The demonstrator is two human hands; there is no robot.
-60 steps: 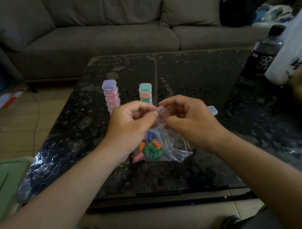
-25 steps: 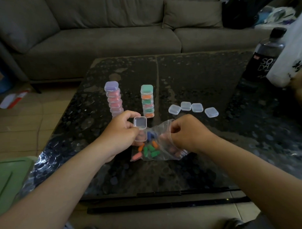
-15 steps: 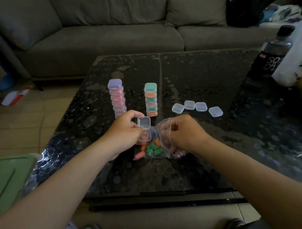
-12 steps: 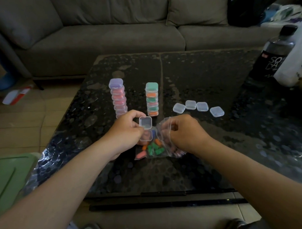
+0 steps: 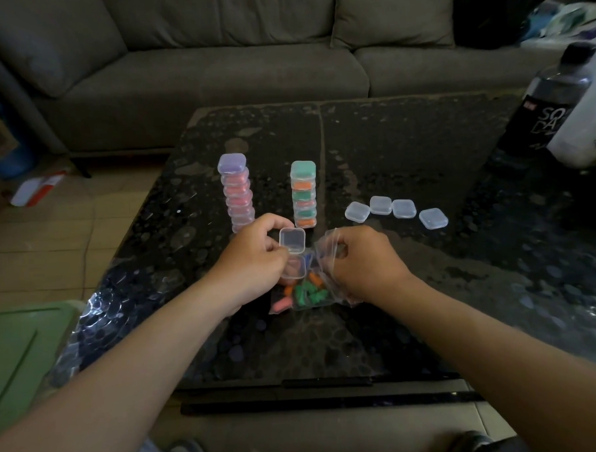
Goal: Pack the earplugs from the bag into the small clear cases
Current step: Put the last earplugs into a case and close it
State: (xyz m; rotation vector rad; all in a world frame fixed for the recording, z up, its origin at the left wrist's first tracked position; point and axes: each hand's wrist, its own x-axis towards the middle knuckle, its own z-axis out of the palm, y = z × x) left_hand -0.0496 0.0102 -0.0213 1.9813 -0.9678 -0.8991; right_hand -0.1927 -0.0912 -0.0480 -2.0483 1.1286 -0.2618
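You are sitting at a dark speckled stone worktop (image 5: 405, 147), looking down at both bare hands. Your left hand (image 5: 254, 261) is holding a small square clear plastic case (image 5: 292, 256) just above the worktop. Its fingers are curling around the base, and the hinged lid is standing open, away from you. Something pinkish is showing through the base, but I cannot tell whether it is lying inside or behind it. Your right hand (image 5: 362, 260) is grasping the open mouth of a clear plastic zip bag (image 5: 327, 240), fingers curling into the film. Whether they are also pinching an earplug is hidden. The bag is lying between your hands, touching the case, with green, orange, pink and blue foam earplugs (image 5: 305, 293) heaping inside.

To do this step well, try holding the case level and close to the bag's mouth, so each plug is travelling only a short way. The foam is probably springy, so pressing it down before closing the lid should help.

Beyond your hands, two stacks of filled cases are standing: one mostly pink with a purple top (image 5: 236, 194), one green and orange (image 5: 304, 195). To their right, four empty clear cases (image 5: 395, 210) are lying in a row. A dark plastic bottle (image 5: 549, 102) is standing at the far right. A grey fabric sofa (image 5: 217, 69) is running behind the worktop, and a tiled floor (image 5: 54, 241) is showing on the left.
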